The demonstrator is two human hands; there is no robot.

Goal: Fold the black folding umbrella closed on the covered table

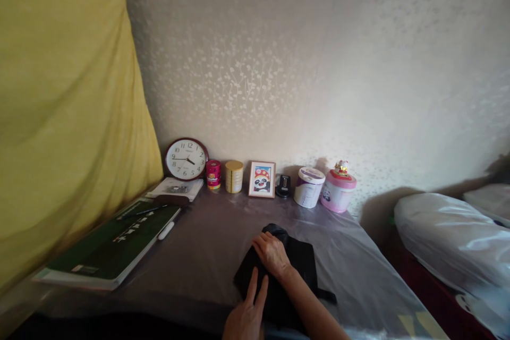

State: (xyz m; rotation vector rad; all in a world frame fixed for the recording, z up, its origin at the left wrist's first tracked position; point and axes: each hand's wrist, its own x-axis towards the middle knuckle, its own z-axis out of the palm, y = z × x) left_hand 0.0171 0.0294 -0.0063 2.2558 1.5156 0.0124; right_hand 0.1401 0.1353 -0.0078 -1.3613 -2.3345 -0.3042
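A black cloth item (300,263), perhaps a bag, lies on the grey covered table (207,239) near its front edge. A strap-like end sticks out at its right. My right hand (271,255) rests on the upper left part of the black item, its fingers bent over a fold; whether they grip it is hidden. My left hand (249,311) is lower down, at the item's near left side, with two fingers stretched out and apart against the black cloth.
A green book (107,239) and a white marker (166,230) lie at the left. Along the wall stand a clock (186,159), a red tin (213,175), a yellow-lidded can (234,177), a panda frame (262,179), a white tub (308,187) and a pink tub (338,191).
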